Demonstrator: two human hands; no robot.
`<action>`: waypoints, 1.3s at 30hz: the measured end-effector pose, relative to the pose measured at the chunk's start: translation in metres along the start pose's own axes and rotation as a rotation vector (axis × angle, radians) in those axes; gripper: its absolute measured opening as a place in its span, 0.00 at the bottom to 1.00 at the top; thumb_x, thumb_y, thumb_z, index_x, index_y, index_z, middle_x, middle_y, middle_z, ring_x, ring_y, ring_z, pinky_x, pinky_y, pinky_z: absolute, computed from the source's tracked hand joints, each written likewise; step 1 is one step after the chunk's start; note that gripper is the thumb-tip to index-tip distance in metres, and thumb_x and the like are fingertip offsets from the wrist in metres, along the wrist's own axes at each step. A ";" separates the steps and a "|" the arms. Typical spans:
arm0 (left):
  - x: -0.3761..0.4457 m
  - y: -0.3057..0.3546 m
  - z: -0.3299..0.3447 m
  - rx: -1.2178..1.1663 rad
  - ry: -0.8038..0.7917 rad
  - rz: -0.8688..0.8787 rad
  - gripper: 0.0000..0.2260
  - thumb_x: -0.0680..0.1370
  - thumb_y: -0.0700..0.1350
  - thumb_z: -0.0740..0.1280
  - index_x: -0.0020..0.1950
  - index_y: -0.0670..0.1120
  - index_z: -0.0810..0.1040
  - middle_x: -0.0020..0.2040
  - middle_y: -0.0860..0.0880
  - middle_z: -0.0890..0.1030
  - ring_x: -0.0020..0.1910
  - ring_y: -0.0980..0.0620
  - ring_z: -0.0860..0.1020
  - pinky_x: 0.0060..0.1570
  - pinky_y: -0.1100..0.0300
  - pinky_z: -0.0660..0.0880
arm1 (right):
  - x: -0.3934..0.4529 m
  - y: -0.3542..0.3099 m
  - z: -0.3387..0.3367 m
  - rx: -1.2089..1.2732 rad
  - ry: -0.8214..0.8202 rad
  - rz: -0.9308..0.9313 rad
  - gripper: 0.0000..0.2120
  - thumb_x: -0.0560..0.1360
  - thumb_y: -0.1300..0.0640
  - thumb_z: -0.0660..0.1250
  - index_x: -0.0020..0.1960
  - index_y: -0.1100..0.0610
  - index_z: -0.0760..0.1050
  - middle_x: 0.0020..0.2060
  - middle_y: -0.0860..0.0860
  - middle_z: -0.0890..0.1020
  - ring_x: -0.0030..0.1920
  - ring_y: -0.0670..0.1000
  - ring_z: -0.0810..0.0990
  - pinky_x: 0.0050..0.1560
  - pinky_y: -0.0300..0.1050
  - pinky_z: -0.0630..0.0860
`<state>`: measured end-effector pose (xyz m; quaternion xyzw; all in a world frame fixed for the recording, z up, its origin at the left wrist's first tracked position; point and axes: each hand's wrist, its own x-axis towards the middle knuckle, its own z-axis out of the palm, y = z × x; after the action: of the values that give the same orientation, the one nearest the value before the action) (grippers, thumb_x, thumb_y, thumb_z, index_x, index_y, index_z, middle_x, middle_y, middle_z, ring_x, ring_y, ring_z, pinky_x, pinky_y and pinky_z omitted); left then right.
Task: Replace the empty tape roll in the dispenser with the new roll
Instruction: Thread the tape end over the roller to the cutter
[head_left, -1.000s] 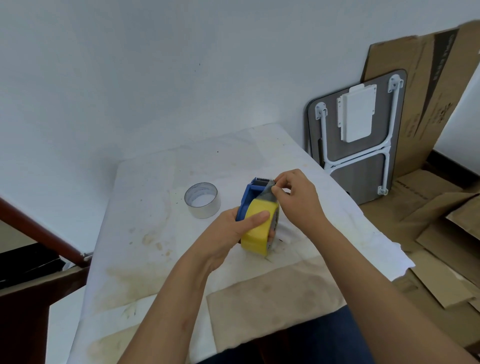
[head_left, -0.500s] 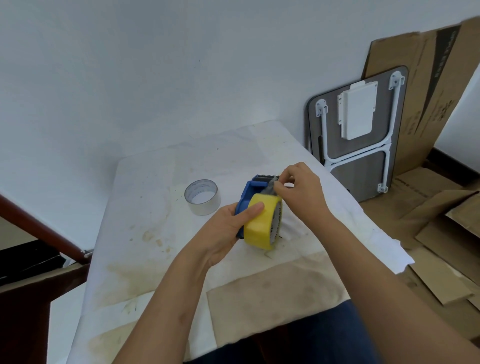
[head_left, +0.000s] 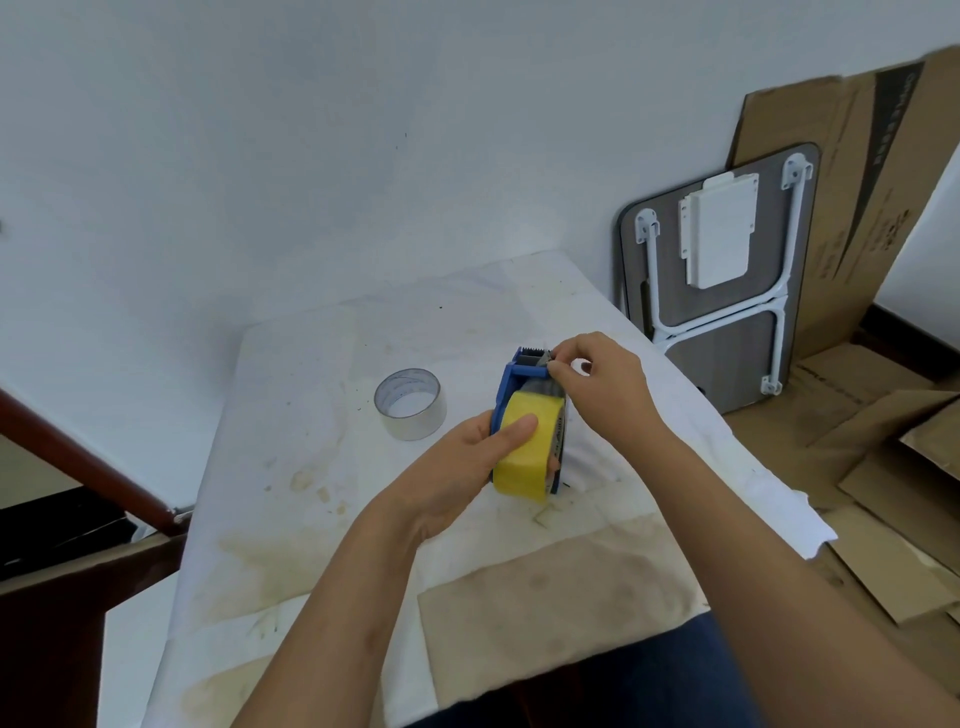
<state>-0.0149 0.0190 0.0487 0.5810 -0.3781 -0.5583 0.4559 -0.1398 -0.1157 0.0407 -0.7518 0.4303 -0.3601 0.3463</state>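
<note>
A blue tape dispenser (head_left: 511, 379) sits in the middle of the table with a yellow tape roll (head_left: 530, 457) mounted in it. My left hand (head_left: 467, 462) grips the dispenser and roll, thumb lying across the yellow roll. My right hand (head_left: 602, 379) pinches the tape end at the dispenser's front, close to the toothed cutter. The empty roll (head_left: 411, 396), a bare whitish core, stands on the table to the left of the dispenser, apart from both hands.
The table (head_left: 322, 467) has a stained white cover and a brown cardboard patch (head_left: 550, 603) near me. A folded small table (head_left: 727, 280) and flattened cardboard (head_left: 857, 467) lie right of the table. A dark wooden rail (head_left: 88, 457) is at the left.
My right hand has shifted its pinch forward along the tape toward the cutter. The dispenser has tilted slightly in my left hand. The empty roll has not moved.
</note>
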 end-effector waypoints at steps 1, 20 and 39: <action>0.001 0.000 0.000 0.031 0.009 0.016 0.18 0.76 0.57 0.70 0.61 0.48 0.79 0.51 0.50 0.86 0.53 0.49 0.82 0.68 0.45 0.73 | 0.001 0.000 0.000 0.009 0.000 0.012 0.03 0.74 0.61 0.67 0.41 0.56 0.76 0.50 0.53 0.82 0.52 0.50 0.78 0.53 0.42 0.74; 0.003 0.004 0.006 0.646 0.365 0.028 0.22 0.73 0.54 0.72 0.62 0.50 0.68 0.52 0.49 0.79 0.49 0.48 0.80 0.47 0.50 0.79 | -0.003 -0.004 0.001 -0.089 0.027 -0.047 0.04 0.75 0.57 0.68 0.44 0.57 0.79 0.46 0.48 0.75 0.48 0.52 0.77 0.52 0.53 0.75; 0.002 0.009 0.007 0.733 0.282 0.013 0.18 0.73 0.53 0.70 0.60 0.52 0.69 0.46 0.51 0.78 0.40 0.53 0.76 0.40 0.56 0.74 | 0.004 -0.002 -0.006 -0.169 -0.058 -0.031 0.06 0.75 0.57 0.67 0.42 0.60 0.77 0.49 0.52 0.78 0.46 0.54 0.80 0.49 0.51 0.77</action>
<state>-0.0207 0.0139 0.0568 0.7739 -0.4899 -0.2978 0.2691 -0.1427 -0.1193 0.0464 -0.7950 0.4373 -0.3061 0.2883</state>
